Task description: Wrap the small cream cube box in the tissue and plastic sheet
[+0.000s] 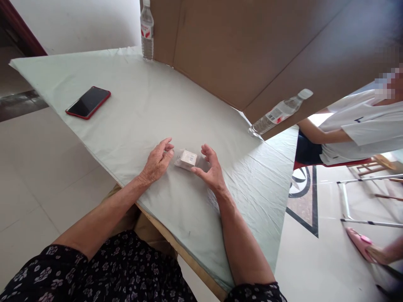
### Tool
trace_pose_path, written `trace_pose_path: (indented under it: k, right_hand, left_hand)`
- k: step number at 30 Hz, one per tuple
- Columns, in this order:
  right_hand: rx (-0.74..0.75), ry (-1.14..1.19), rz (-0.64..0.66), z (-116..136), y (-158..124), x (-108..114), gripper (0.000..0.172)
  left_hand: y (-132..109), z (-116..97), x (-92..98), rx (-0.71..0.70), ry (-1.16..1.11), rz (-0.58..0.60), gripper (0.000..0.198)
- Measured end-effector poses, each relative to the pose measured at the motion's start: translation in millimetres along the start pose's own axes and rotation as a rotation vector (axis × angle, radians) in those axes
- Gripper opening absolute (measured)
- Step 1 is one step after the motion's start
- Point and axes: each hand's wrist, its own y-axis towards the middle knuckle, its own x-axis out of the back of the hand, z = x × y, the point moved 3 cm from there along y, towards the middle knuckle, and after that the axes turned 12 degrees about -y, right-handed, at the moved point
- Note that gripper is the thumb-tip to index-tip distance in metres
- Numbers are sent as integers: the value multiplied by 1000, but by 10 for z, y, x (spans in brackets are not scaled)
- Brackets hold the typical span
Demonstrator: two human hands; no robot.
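A small pale box in clear plastic wrap (188,158) lies on the cloth-covered table between my two hands. Its top carries fine print and a small dark code. To its left, my left hand (159,159) is held with fingers apart, a short way off the packet. My right hand (210,168) is on the other side, thumb and fingers spread around the packet's right end; the thumb tip is close to the wrap, and I cannot tell whether it touches. Neither hand holds anything.
A phone in a red case (88,102) lies at the left. Brown cardboard panels (217,50) stand along the far side, with one upright water bottle (147,33) and another leaning water bottle (280,112) against them. A person in a white shirt (362,126) sits beyond at the right.
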Motion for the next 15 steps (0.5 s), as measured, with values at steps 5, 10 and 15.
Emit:
trace_pose_path:
  k: [5, 10, 15]
  right_hand:
    - [-30, 47, 42, -67, 10, -5, 104]
    - [12, -7, 60, -58, 12, -103, 100]
    - [25, -29, 55, 15, -34, -172, 82]
  left_hand:
    - [-22, 56, -49, -105, 87, 99, 76]
    - [-29, 61, -151, -209, 128, 295, 92]
    - [-40, 40, -146, -164, 80, 302, 88]
